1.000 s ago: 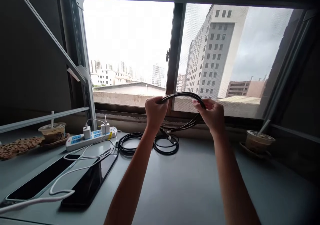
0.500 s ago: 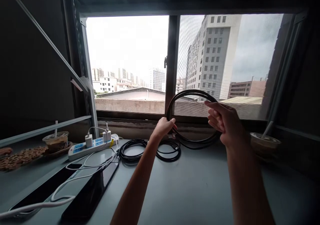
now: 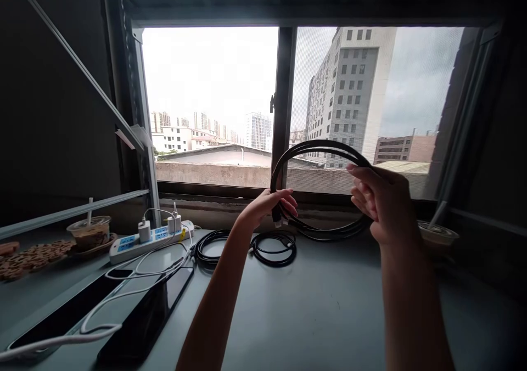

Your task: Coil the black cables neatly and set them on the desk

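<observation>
A coiled black cable point(image 3: 328, 144) is held up in the air between my two hands, its loop upright before the window. My left hand point(image 3: 267, 209) grips the left side of the loop, thumb across the cable and fingers bent behind it. A connector end pokes out just below that hand. On the right side, my right hand point(image 3: 381, 195) is closed around the loop, with thumb and fingertips turned inward. Below, a small black cable coil point(image 3: 272, 263) lies on the table point(image 3: 313, 310). Another black cable coil point(image 3: 201, 251) sits left of it, partly hidden by my left forearm.
Two dark phones point(image 3: 154, 310) with white charging cables point(image 3: 99, 335) lie at the left front. Behind them is a power strip point(image 3: 123, 250) with chargers. Drink cups stand at left point(image 3: 89, 234) and right point(image 3: 437, 234). A brown beaded mat point(image 3: 37, 260) lies far left.
The held loop has risen slightly and spread wider. My right hand has moved a little right, and my left hand has shifted its fingers on the cable.
</observation>
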